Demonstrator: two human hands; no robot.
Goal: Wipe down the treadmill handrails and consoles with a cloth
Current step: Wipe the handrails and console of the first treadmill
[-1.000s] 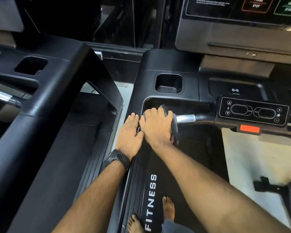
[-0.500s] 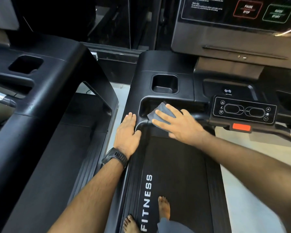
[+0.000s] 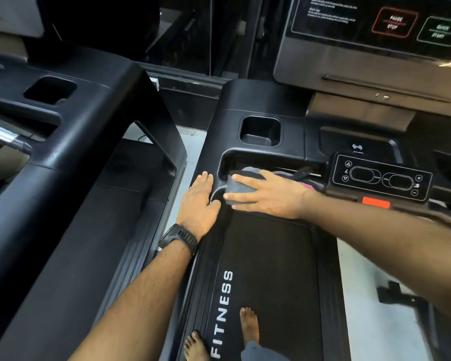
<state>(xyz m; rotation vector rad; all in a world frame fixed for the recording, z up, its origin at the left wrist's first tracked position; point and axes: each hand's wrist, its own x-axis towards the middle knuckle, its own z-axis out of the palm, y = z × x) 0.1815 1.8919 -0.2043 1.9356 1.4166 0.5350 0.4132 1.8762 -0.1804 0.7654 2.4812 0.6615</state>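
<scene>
Right hand [image 3: 274, 195] — fingers straight — presses cloth [image 3: 236, 187] into handrail [image 3: 217, 193] corner; left hand [image 3: 199, 201] flat just beside.

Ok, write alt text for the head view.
A person's right hand presses a grey cloth onto a treadmill's front handrail, while the left hand rests flat on the side arm. Bare feet stand on the belt.

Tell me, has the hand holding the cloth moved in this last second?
Yes. The right hand, pressing the cloth, has swung right, its palm now closer to the button panel; its fingers point left toward the left hand.
</scene>
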